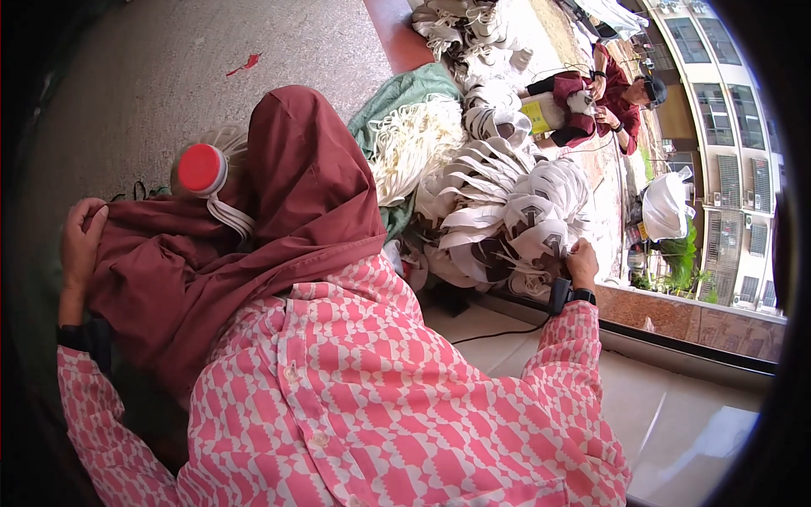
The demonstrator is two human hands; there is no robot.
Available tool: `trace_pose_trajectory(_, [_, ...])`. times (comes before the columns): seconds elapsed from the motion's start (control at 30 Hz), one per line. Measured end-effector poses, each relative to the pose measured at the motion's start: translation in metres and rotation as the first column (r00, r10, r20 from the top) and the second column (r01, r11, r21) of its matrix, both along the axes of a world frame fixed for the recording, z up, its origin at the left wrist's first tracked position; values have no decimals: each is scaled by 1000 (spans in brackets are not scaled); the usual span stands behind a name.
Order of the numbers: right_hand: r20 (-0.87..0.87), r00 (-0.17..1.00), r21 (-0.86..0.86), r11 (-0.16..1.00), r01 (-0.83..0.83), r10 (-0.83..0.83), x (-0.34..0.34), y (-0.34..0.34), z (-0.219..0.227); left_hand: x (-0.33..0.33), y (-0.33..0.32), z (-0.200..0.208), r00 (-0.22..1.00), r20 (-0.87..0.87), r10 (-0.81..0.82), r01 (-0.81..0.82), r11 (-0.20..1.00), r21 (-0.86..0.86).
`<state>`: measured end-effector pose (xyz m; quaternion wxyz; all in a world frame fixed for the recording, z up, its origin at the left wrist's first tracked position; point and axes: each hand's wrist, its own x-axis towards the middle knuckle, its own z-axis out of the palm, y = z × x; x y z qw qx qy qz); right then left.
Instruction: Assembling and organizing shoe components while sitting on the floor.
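Note:
On the left, my left hand (82,245) has its fingers curled at the edge of a maroon cloth (317,169) that covers my lap and knees. My right hand (583,262) is closed, with the fingertips at the edge of a white shoe upper (541,220) in a fanned pile on my right. Between my knees is a red round lid (200,167) with a white rim. White laces (230,218) hang below it onto the cloth.
Cream laces (418,139) lie heaped on a green sack (367,118) beyond my knee. More white shoe uppers (494,63) are stacked farther off. A co-worker (621,101) in maroon sits at the far right, handling a pale piece. A black cable (498,332) runs from my right wrist.

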<state>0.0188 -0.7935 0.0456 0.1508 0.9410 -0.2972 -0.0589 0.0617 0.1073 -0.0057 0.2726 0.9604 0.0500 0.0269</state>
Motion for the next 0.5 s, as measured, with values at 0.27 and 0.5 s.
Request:
trace_pose_trajectory(0.27, [348, 931, 96, 992, 78, -107, -1, 3, 16, 20, -26, 23, 999, -35, -34, 37, 996, 86])
trace_pose_trajectory(0.5, [498, 847, 235, 969, 74, -185, 22, -8, 45, 28, -20, 22, 995, -86, -41, 50, 993, 111])
